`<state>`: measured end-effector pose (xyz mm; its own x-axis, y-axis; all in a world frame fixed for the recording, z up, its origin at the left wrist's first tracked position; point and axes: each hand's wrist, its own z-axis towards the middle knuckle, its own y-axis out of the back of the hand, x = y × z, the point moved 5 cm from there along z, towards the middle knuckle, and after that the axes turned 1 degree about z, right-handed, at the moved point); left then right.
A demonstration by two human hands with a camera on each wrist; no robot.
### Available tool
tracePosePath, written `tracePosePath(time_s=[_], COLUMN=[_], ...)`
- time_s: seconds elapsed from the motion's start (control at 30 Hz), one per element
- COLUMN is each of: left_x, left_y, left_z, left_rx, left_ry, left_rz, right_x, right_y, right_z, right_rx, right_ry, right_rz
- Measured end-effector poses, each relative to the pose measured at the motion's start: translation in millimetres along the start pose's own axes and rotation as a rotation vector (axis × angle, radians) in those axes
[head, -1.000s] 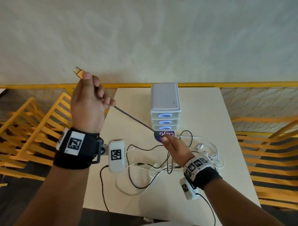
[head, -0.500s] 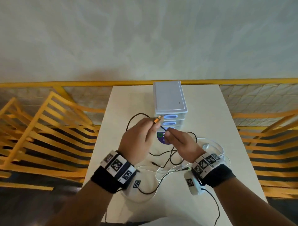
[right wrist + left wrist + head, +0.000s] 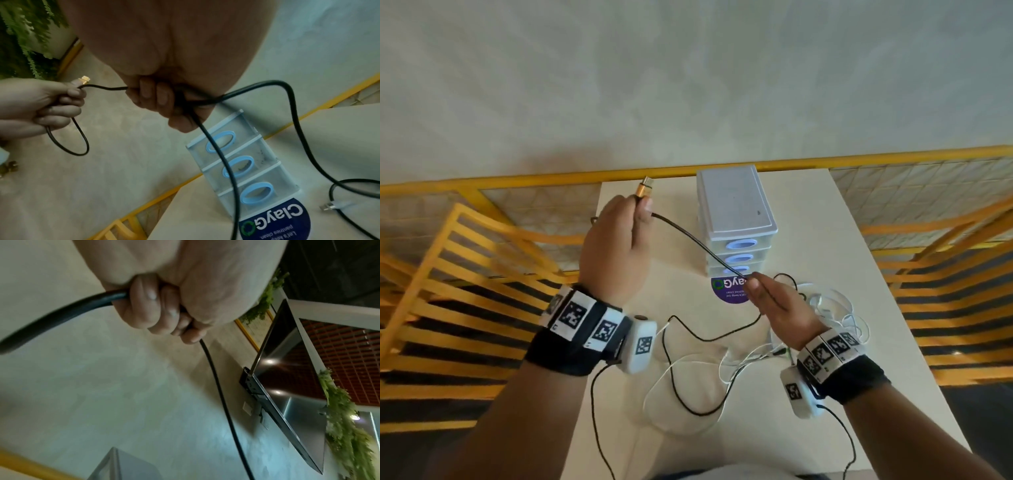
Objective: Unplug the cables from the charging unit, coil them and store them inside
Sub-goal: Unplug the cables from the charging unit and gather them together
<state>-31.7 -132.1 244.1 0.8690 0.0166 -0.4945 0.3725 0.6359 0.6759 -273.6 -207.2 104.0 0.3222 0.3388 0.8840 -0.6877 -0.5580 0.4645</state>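
A black cable with a gold plug runs taut between my hands above the white table. My left hand grips it just below the plug, left of the white three-drawer unit; a small loop hangs under its fist. In the left wrist view its fingers curl round the cable. My right hand pinches the cable in front of the lowest drawer, fingers curled on it. The rest of the black cable trails loose on the table.
White cables lie tangled at the right of the table, and a silver plug lies near a purple round sticker. Yellow slatted chairs stand on both sides. A yellow rail runs behind the table.
Half a second ago my left hand met the right in front of the drawers. It has since pulled back up and left, drawing the cable taut. The right hand stayed put.
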Motion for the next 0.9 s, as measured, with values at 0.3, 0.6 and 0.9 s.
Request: tracePosePath(time_s=[0.3,0.6,0.9], left_x=[30,34,5], left_y=[27,44,22], left_z=[6,-3,-24], left_rx=[-0.173,-0.420,-0.225], left_ry=[0.328,0.489,0.335], left_rz=[-0.104,-0.224,0.097], right_x=[-43,-104,-57], right_y=[8,20,50], right_z=[-7,-12,-2], right_rx=[0.035,0.043,-0.063], right_ry=[-0.004,-0.113,-0.008], right_rz=[-0.303,-0.304,0.043])
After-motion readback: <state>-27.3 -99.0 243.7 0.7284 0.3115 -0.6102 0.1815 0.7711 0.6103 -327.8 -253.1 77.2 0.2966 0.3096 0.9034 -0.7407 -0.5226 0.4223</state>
